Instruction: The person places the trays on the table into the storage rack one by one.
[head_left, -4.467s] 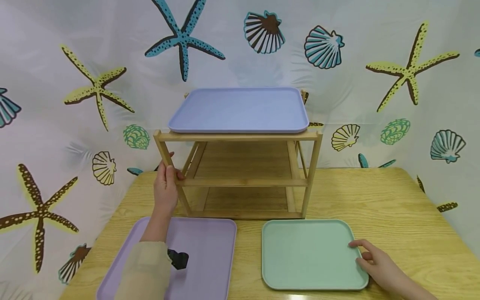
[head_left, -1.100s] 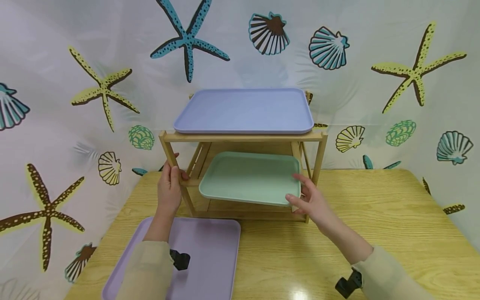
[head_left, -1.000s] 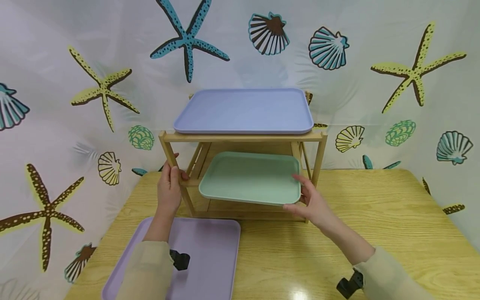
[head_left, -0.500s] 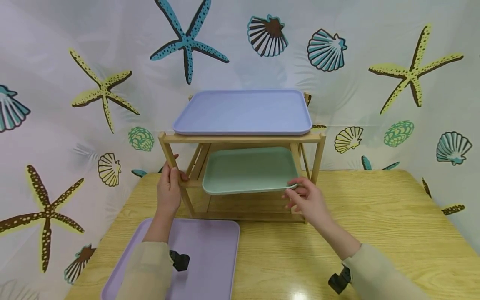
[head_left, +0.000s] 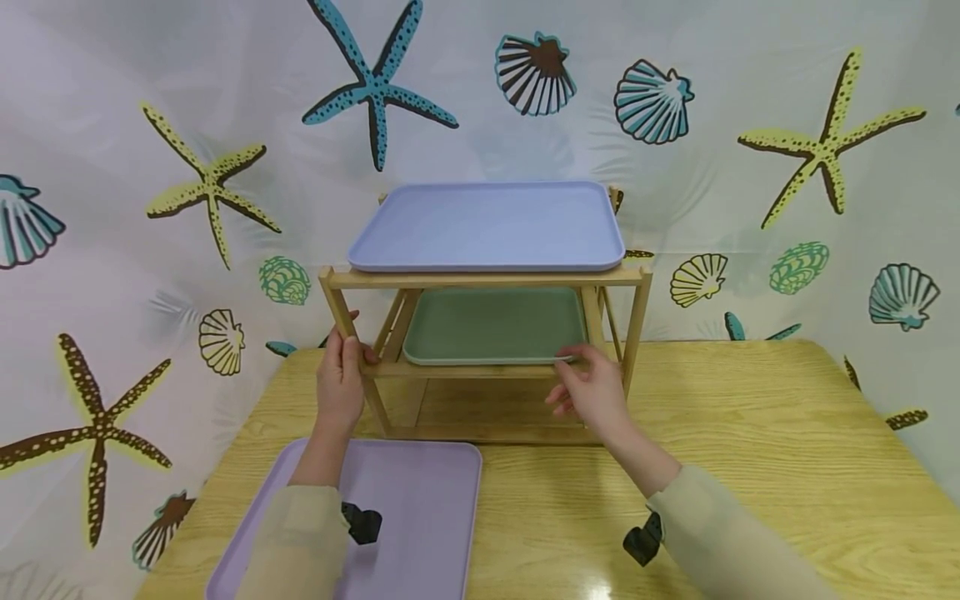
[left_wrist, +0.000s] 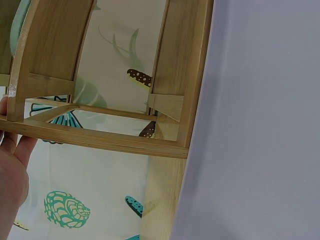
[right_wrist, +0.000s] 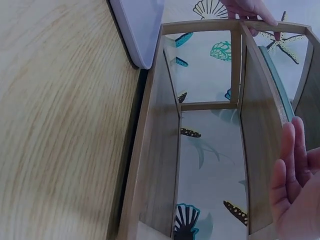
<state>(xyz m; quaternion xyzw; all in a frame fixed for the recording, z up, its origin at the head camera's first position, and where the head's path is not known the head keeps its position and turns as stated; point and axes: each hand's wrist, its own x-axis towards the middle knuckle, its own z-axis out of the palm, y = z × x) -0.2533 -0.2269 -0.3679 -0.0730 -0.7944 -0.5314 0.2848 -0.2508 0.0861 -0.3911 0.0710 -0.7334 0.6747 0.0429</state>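
A: What's around, starting from the left?

B: A white sheet (head_left: 697,192) printed with starfish (head_left: 374,87) and shells (head_left: 652,100) hangs from the left side, across the back and round to the right. In front of it stands a pale wooden table (head_left: 780,433) with a streaky grain.

A: And the hands?

B: The left hand (head_left: 339,387) has its fingers wrapped round the front left post (head_left: 339,302) of a wooden rack (head_left: 480,280). Rightward, a green tray (head_left: 495,327) is inside the rack, under the top level. The right hand (head_left: 596,400) is at that tray's front right corner, with most of the tray reaching left and back from its fingertips.

A: How is it holding on?

B: Thumb and index finger pinch the rim, almost closed; the other fingers hang loosely bent lower down. How firmly they press, I can't tell.

A: Which trays are where?

B: On the left, a lilac tray (head_left: 420,517) lies flat on the table before the rack, the left sleeve (head_left: 296,533) passing above it. In the rack, a blue tray (head_left: 487,225) sits on the top level. The green one is at the middle level, its front edge just above the middle rail (head_left: 472,372); whether its underside rests fully, I can't tell.
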